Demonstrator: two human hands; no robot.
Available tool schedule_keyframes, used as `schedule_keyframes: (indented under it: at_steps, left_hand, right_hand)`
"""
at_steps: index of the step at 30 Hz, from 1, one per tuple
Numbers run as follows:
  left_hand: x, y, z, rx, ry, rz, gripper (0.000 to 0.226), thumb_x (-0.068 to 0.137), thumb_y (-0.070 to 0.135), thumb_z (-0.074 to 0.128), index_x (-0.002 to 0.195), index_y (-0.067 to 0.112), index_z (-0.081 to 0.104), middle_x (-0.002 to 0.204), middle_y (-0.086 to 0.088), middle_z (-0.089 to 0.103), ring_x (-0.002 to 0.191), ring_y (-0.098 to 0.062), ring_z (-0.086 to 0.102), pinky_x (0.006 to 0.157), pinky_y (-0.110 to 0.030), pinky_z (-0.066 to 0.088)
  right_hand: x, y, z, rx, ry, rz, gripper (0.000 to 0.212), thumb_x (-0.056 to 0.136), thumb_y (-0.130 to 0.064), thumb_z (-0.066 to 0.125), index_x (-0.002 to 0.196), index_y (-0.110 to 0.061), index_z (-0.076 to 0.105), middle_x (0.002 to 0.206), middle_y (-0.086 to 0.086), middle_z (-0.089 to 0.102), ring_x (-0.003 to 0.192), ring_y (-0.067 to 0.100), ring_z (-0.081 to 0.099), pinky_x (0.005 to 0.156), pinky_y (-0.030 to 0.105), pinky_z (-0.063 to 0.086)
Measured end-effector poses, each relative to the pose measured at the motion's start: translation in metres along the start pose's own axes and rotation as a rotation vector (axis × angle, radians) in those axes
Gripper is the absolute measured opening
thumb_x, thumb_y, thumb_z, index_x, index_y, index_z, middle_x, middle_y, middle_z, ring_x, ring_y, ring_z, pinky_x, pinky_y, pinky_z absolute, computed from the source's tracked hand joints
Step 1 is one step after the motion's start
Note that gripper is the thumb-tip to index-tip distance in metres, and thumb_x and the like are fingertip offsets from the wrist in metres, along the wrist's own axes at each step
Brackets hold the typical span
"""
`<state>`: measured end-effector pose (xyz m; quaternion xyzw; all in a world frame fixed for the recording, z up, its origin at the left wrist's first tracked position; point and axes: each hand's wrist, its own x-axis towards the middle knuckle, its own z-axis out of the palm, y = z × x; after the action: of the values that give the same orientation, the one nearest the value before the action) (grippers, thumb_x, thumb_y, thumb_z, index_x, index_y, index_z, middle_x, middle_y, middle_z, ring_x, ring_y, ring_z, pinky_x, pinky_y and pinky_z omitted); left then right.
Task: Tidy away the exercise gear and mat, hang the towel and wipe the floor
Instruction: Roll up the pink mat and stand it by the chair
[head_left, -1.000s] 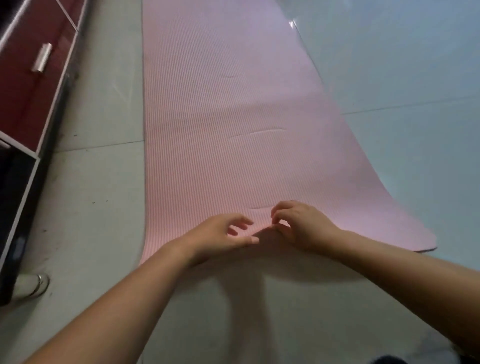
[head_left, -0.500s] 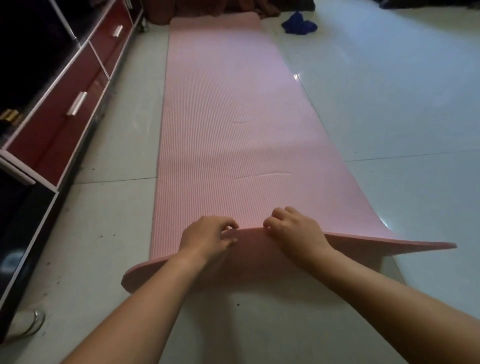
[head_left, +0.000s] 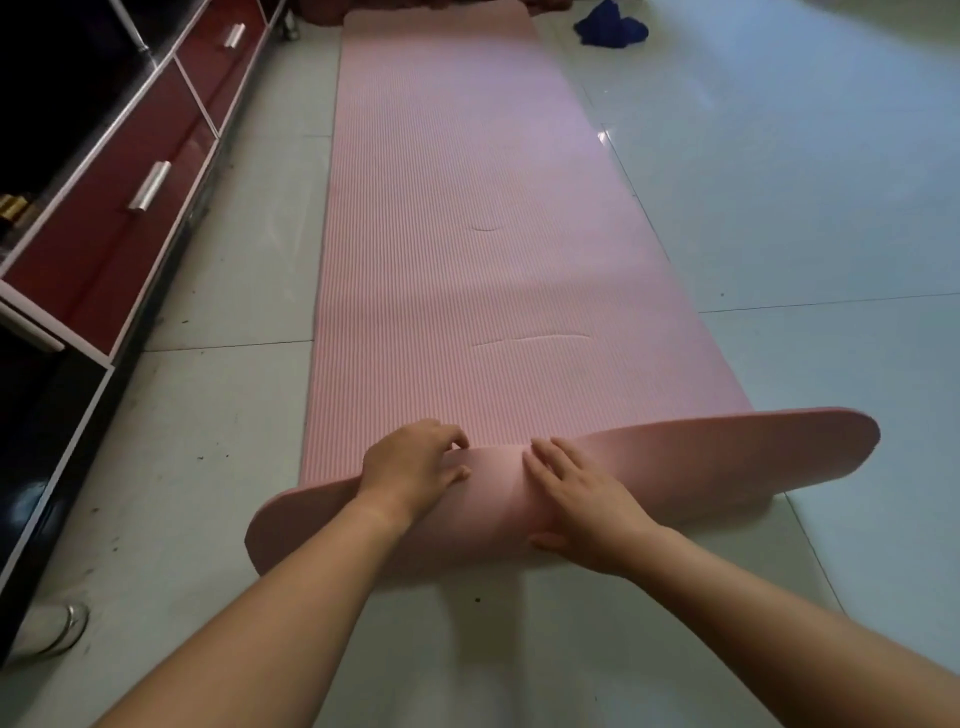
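A long pink exercise mat (head_left: 467, 218) lies flat on the tiled floor, running away from me. Its near end is lifted and curled over towards the far end. My left hand (head_left: 413, 465) grips the curled edge, fingers hooked over it. My right hand (head_left: 579, 499) lies beside it on the smooth underside of the fold, fingers straight and pressing. A crumpled blue cloth (head_left: 612, 28) lies on the floor past the mat's far right corner.
A low red cabinet with silver handles (head_left: 150, 184) runs along the left wall. A white shoe (head_left: 49, 629) sits at the bottom left beside it. Glossy pale floor tiles (head_left: 805, 208) stretch to the right of the mat.
The mat's near end has come up off the floor and folded further over. My right hand went from gripping the edge to lying flat on the fold.
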<state>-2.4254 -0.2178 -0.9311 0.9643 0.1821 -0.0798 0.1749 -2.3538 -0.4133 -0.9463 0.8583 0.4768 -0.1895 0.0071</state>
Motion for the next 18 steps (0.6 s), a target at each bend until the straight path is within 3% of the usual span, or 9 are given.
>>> schedule_keyframes:
  at_steps: [3,5,7,10,14,18]
  left_hand:
    - [-0.001,0.000,0.005,0.002,0.021,0.016,0.025,0.088,0.039,0.056,0.113,0.034,0.060,0.116,0.008,0.058,0.107,-0.016,0.053,0.079,-0.030,0.045]
    - [-0.004,0.001,0.008,0.055,0.063,0.056,0.033,0.089,0.037,0.054,0.122,0.033,0.054,0.126,0.008,0.053,0.114,-0.017,0.048,0.093,-0.035,0.039]
    - [-0.012,0.003,0.010,0.098,0.067,0.053,0.046,0.088,0.039,0.054,0.133,0.035,0.044,0.137,0.008,0.043,0.126,-0.016,0.039,0.110,-0.045,0.021]
    - [-0.023,0.008,0.021,0.184,0.008,0.057,0.056,0.088,0.047,0.049,0.140,0.039,0.029,0.148,0.007,0.024,0.138,-0.015,0.020,0.111,-0.059,0.001]
    - [-0.026,0.001,0.038,0.212,-0.151,0.075,0.073,0.083,0.059,0.050,0.144,0.039,0.015,0.156,0.006,0.006,0.143,-0.016,0.005,0.112,-0.057,0.002]
    - [-0.021,-0.005,0.045,0.190,-0.215,0.101,0.079,0.081,0.055,0.058,0.145,0.038,0.015,0.155,0.008,0.014,0.142,-0.014,0.012,0.113,-0.052,0.011]
  right_hand:
    - [0.008,0.001,0.002,-0.035,-0.005,-0.023,0.089,0.084,-0.047,0.059,0.147,-0.010,0.009,0.155,0.007,0.010,0.141,0.026,0.009,0.115,0.033,0.010]
    - [0.013,0.004,-0.001,-0.029,0.007,-0.032,0.086,0.084,-0.046,0.060,0.146,-0.009,0.013,0.153,0.008,0.016,0.139,0.027,0.016,0.114,0.033,0.014]
    - [0.019,0.008,-0.005,0.012,0.023,-0.022,0.085,0.082,-0.045,0.062,0.145,-0.010,0.017,0.153,0.010,0.017,0.138,0.026,0.018,0.113,0.032,0.017]
    - [0.023,0.013,-0.009,0.082,0.041,0.006,0.086,0.081,-0.046,0.064,0.145,-0.013,0.017,0.155,0.009,0.008,0.141,0.024,0.015,0.111,0.030,0.021]
    - [0.026,0.019,-0.010,0.087,0.048,-0.018,0.078,0.081,-0.049,0.063,0.141,-0.016,0.027,0.148,0.007,0.021,0.133,0.023,0.026,0.104,0.030,0.028]
    - [0.023,0.021,-0.001,0.082,0.050,-0.054,0.075,0.080,-0.051,0.062,0.140,-0.016,0.035,0.148,0.005,0.030,0.134,0.022,0.029,0.109,0.033,0.028]
